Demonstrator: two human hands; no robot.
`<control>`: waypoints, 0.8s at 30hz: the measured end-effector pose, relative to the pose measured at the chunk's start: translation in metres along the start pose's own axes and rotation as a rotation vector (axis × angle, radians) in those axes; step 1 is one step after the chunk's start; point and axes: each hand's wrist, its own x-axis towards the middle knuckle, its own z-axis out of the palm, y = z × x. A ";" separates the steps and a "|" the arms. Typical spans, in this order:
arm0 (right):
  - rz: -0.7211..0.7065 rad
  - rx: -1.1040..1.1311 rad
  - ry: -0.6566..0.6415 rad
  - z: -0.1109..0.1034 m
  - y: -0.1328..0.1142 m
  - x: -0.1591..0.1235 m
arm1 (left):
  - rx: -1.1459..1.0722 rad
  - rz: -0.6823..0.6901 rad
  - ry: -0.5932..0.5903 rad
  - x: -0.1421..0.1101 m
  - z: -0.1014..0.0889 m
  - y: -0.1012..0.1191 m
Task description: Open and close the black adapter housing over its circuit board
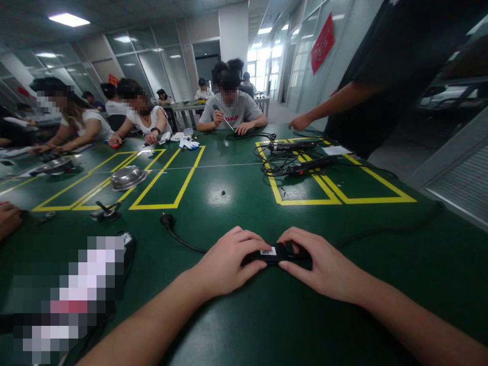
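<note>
Both hands meet at the near middle of the green table, around a small black oblong device point(273, 259) with a white barcode label. My left hand point(232, 262) grips its left end, thumb below and fingers over the top. On the right end, my right hand point(324, 262) closes with the thumb in front and the fingers curled behind. Part of the device is hidden under the fingers, so its exact kind cannot be told. A black cord point(186, 245) runs out from behind my left hand to a power plug point(166, 219) lying on the table.
Corded black tools point(310, 165) lie tangled within yellow tape point(310, 202) at right. Left are a metal bowl point(128, 179), small metal parts point(104, 211), gloves point(189, 144) and a blurred-out object point(82, 290). A person sits opposite point(233, 109); another's hand point(301, 122) points in from the right.
</note>
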 end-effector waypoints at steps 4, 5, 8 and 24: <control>-0.007 -0.032 0.000 0.000 -0.001 -0.001 | -0.031 -0.010 -0.007 -0.001 -0.003 -0.001; -0.005 -0.038 -0.001 0.000 -0.001 -0.001 | -0.038 -0.014 -0.002 -0.001 -0.003 -0.002; 0.022 -0.037 -0.008 -0.001 -0.003 -0.002 | -0.046 -0.036 0.016 -0.002 -0.004 -0.003; -0.031 -0.055 -0.007 0.002 -0.004 0.000 | 0.056 0.026 0.017 -0.003 0.005 -0.003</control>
